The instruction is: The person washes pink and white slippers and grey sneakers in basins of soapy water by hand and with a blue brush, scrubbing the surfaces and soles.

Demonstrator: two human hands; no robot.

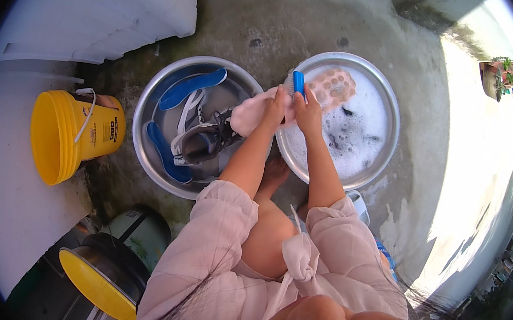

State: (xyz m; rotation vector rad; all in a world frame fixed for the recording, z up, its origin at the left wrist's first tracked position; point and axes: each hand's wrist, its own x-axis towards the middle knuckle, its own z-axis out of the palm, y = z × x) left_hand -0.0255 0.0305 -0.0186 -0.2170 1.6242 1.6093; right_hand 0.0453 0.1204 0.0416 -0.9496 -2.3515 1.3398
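Observation:
My left hand (276,108) grips a pink rubber slipper (250,114) over the gap between two metal basins. In my right hand (308,112) is a blue scrubbing brush (298,82), its pale bristles facing left toward the slipper. Beyond that hand, a pink sole with round bumps (337,88) shows at the suds; whether it belongs to the same slipper I cannot tell. The right basin (389,147) holds white foam with dark patches. In the left basin (138,148) lie a blue insole (194,88), a second blue insole (164,153) and a dark-and-white shoe (198,143).
A yellow bucket (57,136) lies on its side at the left, near a white wall. A large white container (128,4) stands at the upper left. At lower left is a yellow round lid (91,285). Sunlit concrete (466,148) stretches along the right.

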